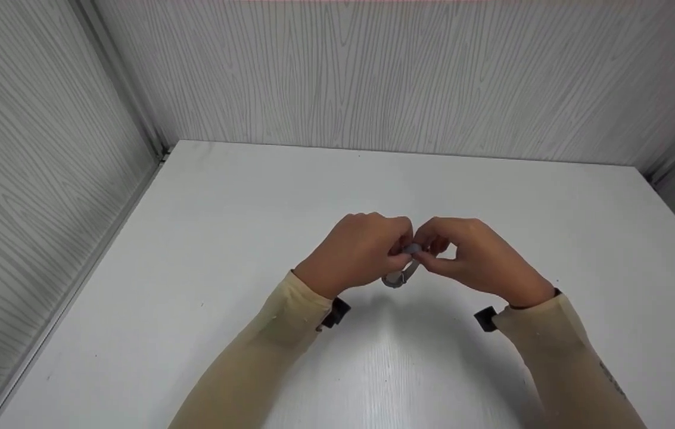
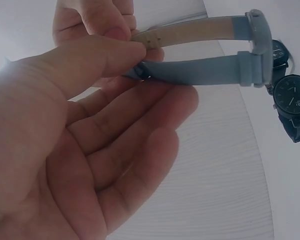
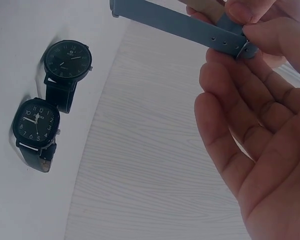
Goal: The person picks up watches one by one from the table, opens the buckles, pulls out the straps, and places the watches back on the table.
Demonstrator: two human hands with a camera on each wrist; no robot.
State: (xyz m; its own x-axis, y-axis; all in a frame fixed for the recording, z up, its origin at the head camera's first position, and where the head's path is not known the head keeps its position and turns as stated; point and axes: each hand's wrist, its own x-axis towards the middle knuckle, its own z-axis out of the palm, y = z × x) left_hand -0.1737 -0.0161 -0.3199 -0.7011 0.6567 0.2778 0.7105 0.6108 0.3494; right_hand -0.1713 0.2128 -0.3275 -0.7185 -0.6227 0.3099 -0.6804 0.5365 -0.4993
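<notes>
A wristwatch with a light blue strap [image 3: 180,26] is held above the table between my two hands. Its strap is looped, with a tan inner side, and the watch case [image 2: 261,47] is seen edge-on in the left wrist view. My left hand [image 1: 361,250] pinches the strap between thumb and fingers. From the other side, my right hand [image 1: 483,259] pinches the strap end beside the metal buckle [image 3: 243,48], its thumb close to it. A row of small holes shows along the strap. In the head view, fingers hide most of the watch.
Two black watches lie on the white surface in the wrist views, one with a round dial [image 3: 68,60], the other with a rounded-square dial [image 3: 36,123]. The white table [image 1: 242,196] is bordered by wood-grain panels [image 1: 337,77] at the back and sides.
</notes>
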